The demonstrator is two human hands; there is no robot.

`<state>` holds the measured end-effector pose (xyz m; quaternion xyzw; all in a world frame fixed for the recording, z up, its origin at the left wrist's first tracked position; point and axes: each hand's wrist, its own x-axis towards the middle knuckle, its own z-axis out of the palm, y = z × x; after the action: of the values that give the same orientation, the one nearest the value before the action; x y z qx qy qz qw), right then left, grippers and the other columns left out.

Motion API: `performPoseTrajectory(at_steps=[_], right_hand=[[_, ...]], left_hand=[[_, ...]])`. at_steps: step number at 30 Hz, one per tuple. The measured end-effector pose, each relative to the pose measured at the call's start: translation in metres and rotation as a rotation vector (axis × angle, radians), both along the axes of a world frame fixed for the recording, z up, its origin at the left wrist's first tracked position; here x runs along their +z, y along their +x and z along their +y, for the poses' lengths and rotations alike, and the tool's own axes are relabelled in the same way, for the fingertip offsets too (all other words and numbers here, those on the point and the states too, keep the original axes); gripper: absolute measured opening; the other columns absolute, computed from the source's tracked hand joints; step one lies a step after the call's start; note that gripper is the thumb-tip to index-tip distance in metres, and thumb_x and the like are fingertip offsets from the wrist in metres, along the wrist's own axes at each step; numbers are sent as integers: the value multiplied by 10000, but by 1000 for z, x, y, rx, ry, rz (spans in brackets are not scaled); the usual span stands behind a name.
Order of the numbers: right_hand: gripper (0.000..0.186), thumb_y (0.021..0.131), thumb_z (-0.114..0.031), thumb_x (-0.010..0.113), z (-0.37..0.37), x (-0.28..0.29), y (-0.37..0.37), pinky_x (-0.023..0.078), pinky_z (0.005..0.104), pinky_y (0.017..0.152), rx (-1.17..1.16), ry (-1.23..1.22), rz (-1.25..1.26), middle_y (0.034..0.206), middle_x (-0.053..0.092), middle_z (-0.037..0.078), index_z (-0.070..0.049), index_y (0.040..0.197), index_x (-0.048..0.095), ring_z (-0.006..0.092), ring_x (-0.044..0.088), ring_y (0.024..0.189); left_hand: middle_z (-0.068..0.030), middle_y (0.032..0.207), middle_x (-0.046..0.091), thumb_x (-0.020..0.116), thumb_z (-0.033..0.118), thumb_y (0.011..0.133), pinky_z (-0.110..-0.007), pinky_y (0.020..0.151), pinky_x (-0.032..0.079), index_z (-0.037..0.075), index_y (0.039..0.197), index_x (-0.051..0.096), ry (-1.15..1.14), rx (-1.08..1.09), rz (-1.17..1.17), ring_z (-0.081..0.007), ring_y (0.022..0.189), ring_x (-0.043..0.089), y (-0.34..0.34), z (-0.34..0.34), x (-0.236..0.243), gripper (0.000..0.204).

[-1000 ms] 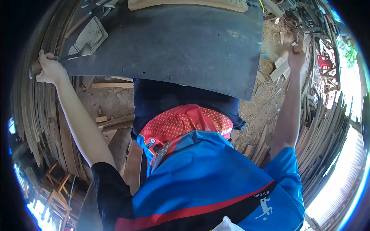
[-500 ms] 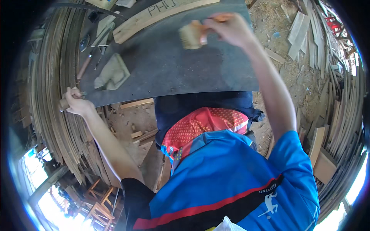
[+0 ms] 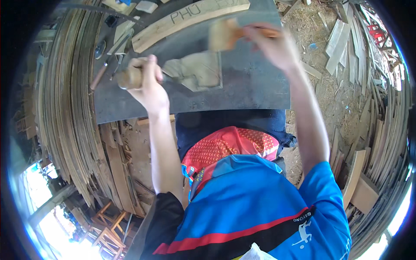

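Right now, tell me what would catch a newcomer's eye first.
Probably the bright blue shirt filling the lower middle. Above it, over the dark sheet, the right hand grips a wide, blurred brush, while the left hand holds a trowel by its tan handle, blade extending rightward.

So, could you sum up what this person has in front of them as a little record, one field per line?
Left hand: holds a trowel by its wooden handle
Right hand: holds a wide brush by its orange handle, blurred
Surface: dark sheet beneath both tools; whether either touches it, I cannot tell
Far side: pale plank with dark markings, lying on the sheet
Left: long wooden strips
Right: wood scraps on the ground
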<state>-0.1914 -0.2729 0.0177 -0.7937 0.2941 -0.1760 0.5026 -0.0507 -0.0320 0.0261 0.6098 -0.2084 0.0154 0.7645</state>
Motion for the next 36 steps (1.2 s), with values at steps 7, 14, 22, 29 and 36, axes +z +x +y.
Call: performPoseTrajectory(at_steps=[7,14,22,29,36], right_hand=[[252,926,-304,710,65,-32,128,500,234,506,414,295,-180,785,733,16,-90,1043,770,87,636,565],[459,772,-484,740,111,-56,195,577,398,879,429,-63,83,1031,747,186,-87,998,776,333,718,1015],[358,911,-417,707,-39,-42,31,569,310,739,-95,-146,85,943,778,33,-133,1117,777,139,712,838],[335,941,-323,682,-172,-28,-80,529,231,612,-638,-358,42,905,777,53,-76,1156,751,80,689,724],[272,934,-320,709,2,-37,51,549,265,699,265,51,-36,915,765,68,-131,1119,768,110,700,827]], left_hand=[[-42,681,485,572,32,884,-305,746,389,100,744,447,2,53,23,-105,595,373,-21,28,4,199],[-3,531,324,509,25,861,-362,772,377,102,717,412,-4,-60,-93,-174,723,422,-28,30,-9,190],[-55,685,446,534,58,910,-296,656,349,71,768,442,7,-28,-45,-124,624,400,-42,46,-6,170],[-80,836,541,565,51,950,-217,496,306,52,813,497,-20,-133,-8,-56,550,374,-34,35,-8,152],[-87,808,538,543,34,945,-237,534,294,59,797,455,15,-80,-2,-75,565,366,-35,35,-6,174]])
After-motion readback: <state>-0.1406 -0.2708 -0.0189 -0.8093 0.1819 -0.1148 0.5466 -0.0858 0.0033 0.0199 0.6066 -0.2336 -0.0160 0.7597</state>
